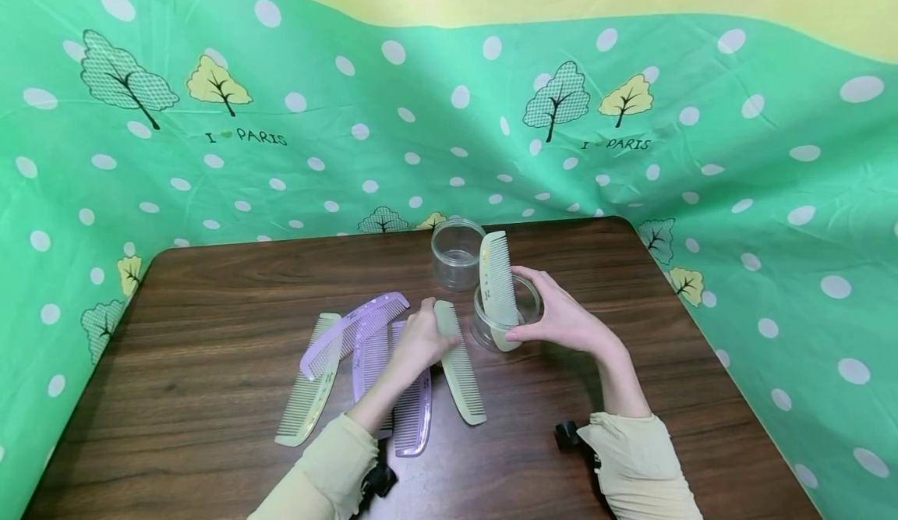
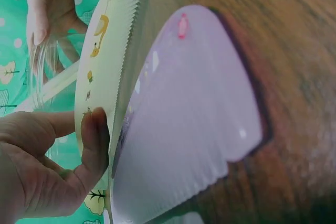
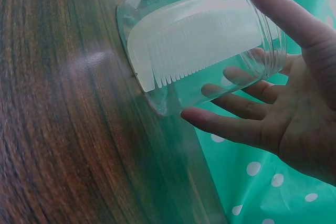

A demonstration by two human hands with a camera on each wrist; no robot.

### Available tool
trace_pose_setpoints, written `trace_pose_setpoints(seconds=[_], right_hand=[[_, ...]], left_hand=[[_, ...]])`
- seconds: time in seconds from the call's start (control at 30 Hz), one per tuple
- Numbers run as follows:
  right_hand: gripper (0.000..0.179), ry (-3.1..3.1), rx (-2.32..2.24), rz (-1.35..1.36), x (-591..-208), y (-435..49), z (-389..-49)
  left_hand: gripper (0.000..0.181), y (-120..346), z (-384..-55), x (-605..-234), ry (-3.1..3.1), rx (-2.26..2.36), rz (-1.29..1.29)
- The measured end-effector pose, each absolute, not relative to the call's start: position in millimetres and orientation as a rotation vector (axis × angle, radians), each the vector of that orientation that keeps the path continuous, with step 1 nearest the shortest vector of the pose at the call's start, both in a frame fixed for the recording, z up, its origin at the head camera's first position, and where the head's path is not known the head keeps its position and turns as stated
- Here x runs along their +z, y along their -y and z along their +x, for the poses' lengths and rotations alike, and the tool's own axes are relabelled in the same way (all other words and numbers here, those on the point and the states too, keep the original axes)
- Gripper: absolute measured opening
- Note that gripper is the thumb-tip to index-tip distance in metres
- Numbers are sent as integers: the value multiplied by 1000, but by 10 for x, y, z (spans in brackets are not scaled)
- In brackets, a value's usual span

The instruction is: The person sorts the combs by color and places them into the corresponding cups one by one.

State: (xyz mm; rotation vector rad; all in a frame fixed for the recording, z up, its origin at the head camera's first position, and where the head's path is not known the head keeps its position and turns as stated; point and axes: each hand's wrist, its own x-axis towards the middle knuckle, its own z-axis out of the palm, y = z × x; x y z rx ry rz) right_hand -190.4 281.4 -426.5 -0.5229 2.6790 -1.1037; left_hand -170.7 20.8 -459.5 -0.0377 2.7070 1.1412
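Observation:
My left hand point(image 1: 419, 342) pinches a pale green comb point(image 1: 461, 372) between thumb and fingers near its far end. In the left wrist view that comb point(image 2: 100, 77) shows a small giraffe print and stands on edge beside a purple comb point(image 2: 178, 114). A clear jar point(image 3: 176, 100) is held at its rim and side by my right hand point(image 1: 567, 322), thumb on one side and fingers on the other. Inside it another pale green comb point(image 1: 496, 274) stands upright, leaning, its upper part above the rim.
Behind the held jar stands a second clear jar point(image 1: 456, 259). To the left lie several purple combs, one point(image 1: 351, 331) crossing over a pale green comb point(image 1: 307, 405); my left forearm partly covers the others. A polka-dot cloth point(image 1: 421, 130) hangs along the table's far edge.

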Motion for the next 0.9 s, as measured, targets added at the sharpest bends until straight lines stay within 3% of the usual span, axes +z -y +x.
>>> trace_pose_setpoints(seconds=[0.47,0.9], right_hand=[[109,-2670,-1114,-527,-4261,-2816,-1901],[111,-2664,-1109,-507,-4254,-2814,-1913]], left_hand=[[52,-83,-1684,-4543,-2469,1466,14],[52,30,-1678,-4341,-2420,1597,30]])
